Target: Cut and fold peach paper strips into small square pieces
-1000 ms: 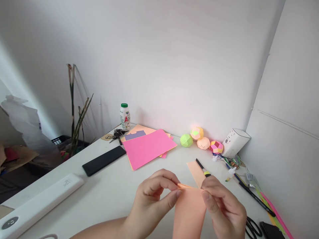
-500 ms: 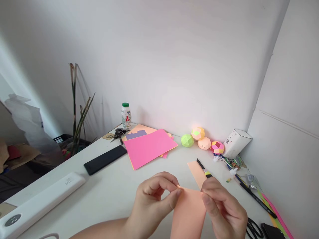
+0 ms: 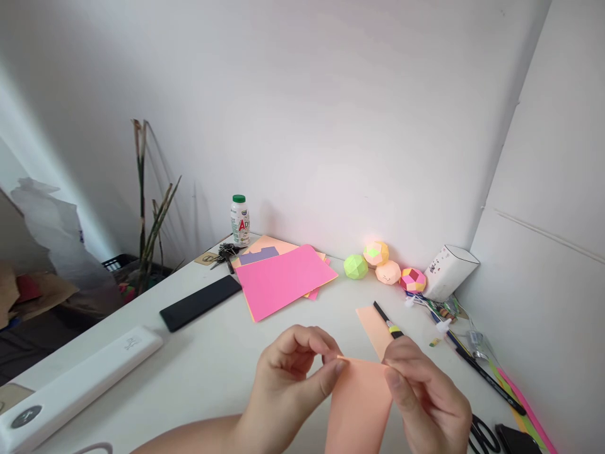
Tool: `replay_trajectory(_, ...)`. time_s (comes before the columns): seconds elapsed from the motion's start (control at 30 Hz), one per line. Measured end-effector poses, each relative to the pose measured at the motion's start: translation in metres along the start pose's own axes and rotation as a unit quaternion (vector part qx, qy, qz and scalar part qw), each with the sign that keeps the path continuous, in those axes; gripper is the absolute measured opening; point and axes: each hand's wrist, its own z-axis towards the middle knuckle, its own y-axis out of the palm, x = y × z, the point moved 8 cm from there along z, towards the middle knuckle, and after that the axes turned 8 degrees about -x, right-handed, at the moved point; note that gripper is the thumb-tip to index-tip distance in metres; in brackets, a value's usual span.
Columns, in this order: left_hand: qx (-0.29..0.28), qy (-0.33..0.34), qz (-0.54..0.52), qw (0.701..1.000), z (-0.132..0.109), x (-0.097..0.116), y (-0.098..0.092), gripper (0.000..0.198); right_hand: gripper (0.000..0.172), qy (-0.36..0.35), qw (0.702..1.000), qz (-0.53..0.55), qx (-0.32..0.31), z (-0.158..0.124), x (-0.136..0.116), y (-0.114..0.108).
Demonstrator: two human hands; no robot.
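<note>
Both hands hold a strip of peach paper [image 3: 357,403] upright over the white desk [image 3: 212,359]. My left hand [image 3: 288,384] pinches its top left corner between thumb and fingers. My right hand [image 3: 425,394] pinches the top right corner. A second peach strip [image 3: 373,325] lies flat on the desk just beyond, with a black pen [image 3: 387,320] resting on its right edge.
A pink sheet [image 3: 283,280] tops a paper stack, with a black phone [image 3: 201,302], keys [image 3: 224,253] and a small bottle [image 3: 239,219] near it. Several paper balls [image 3: 384,265] and a white box [image 3: 447,272] line the wall. Pens and scissors [image 3: 482,432] lie at right. A long white device [image 3: 75,388] sits at left.
The top edge of the peach strip, folded over a second ago, now stands up flatter between my fingers. Both hands stay in nearly the same place.
</note>
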Motion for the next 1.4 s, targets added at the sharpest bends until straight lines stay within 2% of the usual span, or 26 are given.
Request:
replay_trajectory(0.33,-0.004,0.005,0.022,1.000,0.002,0.001,-0.001,0.012,0.015,-0.007,1.000,0.010,0.002,0.000,0.002,0.000)
replay_trajectory(0.6,-0.026,0.058,0.066,0.996,0.001,0.010,0.001,0.012,0.014,-0.005,1.000,0.013,0.000,0.000,0.002,0.000)
replay_trajectory(0.83,-0.077,0.110,0.082,0.987,-0.001,0.018,0.008,0.020,0.014,0.005,1.000,0.010,-0.005,0.002,0.003,0.001)
replay_trajectory(1.03,-0.075,0.084,0.088,0.990,0.000,0.014,0.008,0.014,0.014,0.015,1.000,0.027,-0.005,0.000,0.008,-0.001)
replay_trajectory(1.13,-0.066,0.064,0.076,0.993,0.001,0.010,0.007,0.018,0.014,0.022,0.999,0.036,0.000,-0.001,0.009,-0.002)
replay_trajectory(1.4,-0.064,0.083,0.102,0.989,0.001,0.012,0.008,0.021,0.013,0.042,0.998,0.056,0.008,-0.004,0.012,-0.003)
